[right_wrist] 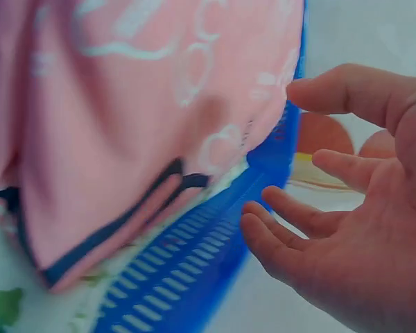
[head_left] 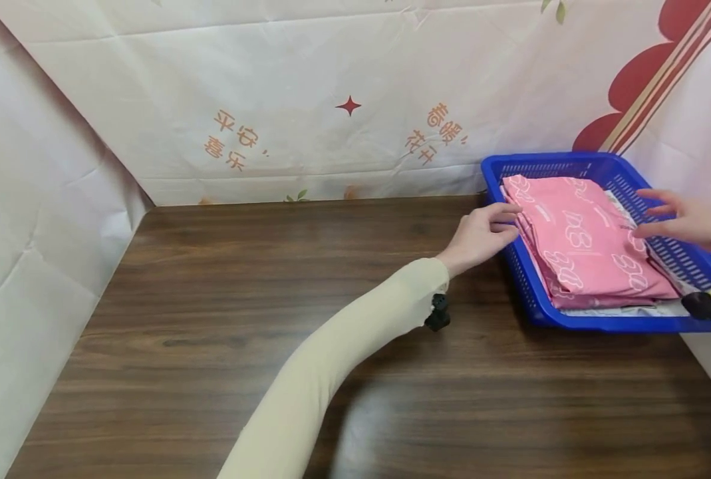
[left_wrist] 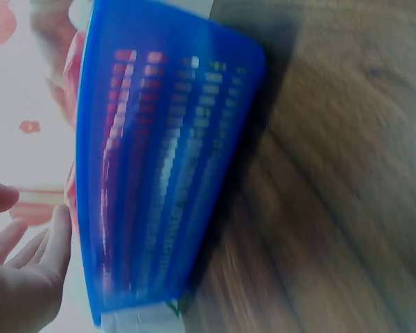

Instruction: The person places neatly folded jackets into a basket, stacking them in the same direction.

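Observation:
A folded pink cloth with white outlined print lies in a blue plastic basket on the right of the table. Beside its left edge is my left hand, fingers loosely bent near the rim; the left wrist view shows that hand next to the basket wall. Over the basket's right side hovers my right hand, fingers spread. In the right wrist view this hand holds nothing, and the pink cloth shows dark trim at a corner.
Under the pink cloth is white patterned fabric on the basket floor. The dark wood table extends to the left and front. A white printed sheet hangs behind, with more sheeting at both sides.

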A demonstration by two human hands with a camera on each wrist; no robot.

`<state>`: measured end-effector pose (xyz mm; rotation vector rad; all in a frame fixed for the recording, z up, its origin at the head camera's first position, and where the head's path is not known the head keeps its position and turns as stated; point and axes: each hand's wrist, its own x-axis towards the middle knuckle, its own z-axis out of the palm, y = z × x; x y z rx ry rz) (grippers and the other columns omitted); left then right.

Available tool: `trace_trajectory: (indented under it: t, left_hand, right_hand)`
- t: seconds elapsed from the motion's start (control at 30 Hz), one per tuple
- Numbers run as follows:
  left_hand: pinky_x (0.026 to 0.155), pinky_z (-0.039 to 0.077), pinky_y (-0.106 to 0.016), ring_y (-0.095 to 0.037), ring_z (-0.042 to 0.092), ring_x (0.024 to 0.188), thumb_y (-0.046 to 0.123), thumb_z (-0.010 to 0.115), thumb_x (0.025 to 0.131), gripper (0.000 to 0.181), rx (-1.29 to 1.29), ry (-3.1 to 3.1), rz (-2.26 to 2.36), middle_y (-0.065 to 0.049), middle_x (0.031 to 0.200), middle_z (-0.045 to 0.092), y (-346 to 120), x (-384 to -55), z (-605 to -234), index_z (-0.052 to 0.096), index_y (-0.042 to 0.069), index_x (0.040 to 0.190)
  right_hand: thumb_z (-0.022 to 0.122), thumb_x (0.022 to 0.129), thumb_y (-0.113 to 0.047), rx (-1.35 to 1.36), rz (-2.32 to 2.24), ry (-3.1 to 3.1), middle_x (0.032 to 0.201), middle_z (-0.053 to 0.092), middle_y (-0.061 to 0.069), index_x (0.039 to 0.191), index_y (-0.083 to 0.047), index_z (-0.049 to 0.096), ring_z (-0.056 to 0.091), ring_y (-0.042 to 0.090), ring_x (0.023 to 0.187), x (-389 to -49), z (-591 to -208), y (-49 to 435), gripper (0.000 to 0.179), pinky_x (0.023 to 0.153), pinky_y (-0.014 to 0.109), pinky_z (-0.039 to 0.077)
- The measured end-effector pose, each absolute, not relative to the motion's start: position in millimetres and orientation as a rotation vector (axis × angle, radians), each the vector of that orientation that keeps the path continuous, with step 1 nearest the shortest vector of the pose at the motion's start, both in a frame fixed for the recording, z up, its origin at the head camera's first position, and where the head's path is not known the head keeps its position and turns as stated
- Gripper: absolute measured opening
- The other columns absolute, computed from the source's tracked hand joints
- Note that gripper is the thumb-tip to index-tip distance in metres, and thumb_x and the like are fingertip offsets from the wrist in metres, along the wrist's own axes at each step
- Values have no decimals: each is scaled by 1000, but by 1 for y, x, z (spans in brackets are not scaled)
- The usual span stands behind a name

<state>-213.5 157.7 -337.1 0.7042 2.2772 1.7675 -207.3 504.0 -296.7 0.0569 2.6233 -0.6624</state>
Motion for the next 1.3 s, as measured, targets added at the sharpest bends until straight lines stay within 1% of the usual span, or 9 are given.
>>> trace_trajectory:
  t: [0.13,0.3,0.5,0.63,0.73,0.9,1.03,1.2,1.3]
  left_hand:
    - [76,47,-11,-3,63,96,7,64,93,35,703,2266,1796,-5,119,66,137,-221,-343,61,8,128]
    - [77,48,-13,-12,65,98,2,63,92,35,767,2275,1804,-14,118,66,106,-227,-363,60,3,127]
    - [78,50,-18,-17,64,104,5,62,94,36,649,2307,1769,-14,121,64,65,-233,-384,58,6,130]
    - [80,51,-22,-22,63,107,6,61,95,37,598,2306,1769,-19,124,61,43,-237,-392,56,4,132]
    - [81,52,-25,-23,63,107,6,61,95,38,555,2306,1781,-20,124,61,28,-239,-396,55,4,132]
    - [81,53,-29,-25,63,107,4,61,94,40,472,2268,1856,-22,126,59,8,-244,-403,54,2,133]
    - [82,53,-31,-27,62,108,5,61,95,41,440,2276,1864,-23,127,58,-5,-245,-408,52,1,135]
    - [88,50,-32,-27,61,111,8,61,95,43,469,2410,1747,-21,127,58,-20,-244,-412,51,1,136]
    - [92,48,-34,-27,60,113,11,62,95,45,492,2486,1670,-19,129,58,-29,-243,-413,50,2,137]
  right_hand:
    - [54,95,-46,44,-655,2686,136,6,45,152,-12,-18,18,64,114,-213,-287,494,98,77,77,35]
    - [53,97,-36,-106,-693,2679,138,12,43,150,2,-9,20,63,117,-208,-269,452,90,82,76,34]
    - [54,99,-20,-303,-809,2686,140,24,38,152,-1,9,27,57,122,-207,-266,409,72,85,74,35]
    - [56,97,-14,-398,-854,2727,138,34,33,149,-3,20,37,45,121,-208,-270,395,64,83,36,50]
    - [57,97,-10,-445,-908,2736,137,37,31,148,-3,24,40,37,119,-208,-272,386,62,72,11,41]
    - [59,94,-2,-559,-1026,2748,135,41,29,147,-1,31,49,6,113,-205,-272,359,60,77,5,40]
    - [58,94,0,-586,-1065,2710,139,41,27,149,-3,30,47,4,116,-199,-271,335,62,83,6,39]
    - [59,94,0,-598,-1030,2678,138,39,31,148,-1,28,37,43,127,-196,-274,306,62,106,47,34]
    - [61,92,-1,-662,-914,2718,134,42,31,145,1,32,38,46,125,-193,-280,293,60,101,62,29]
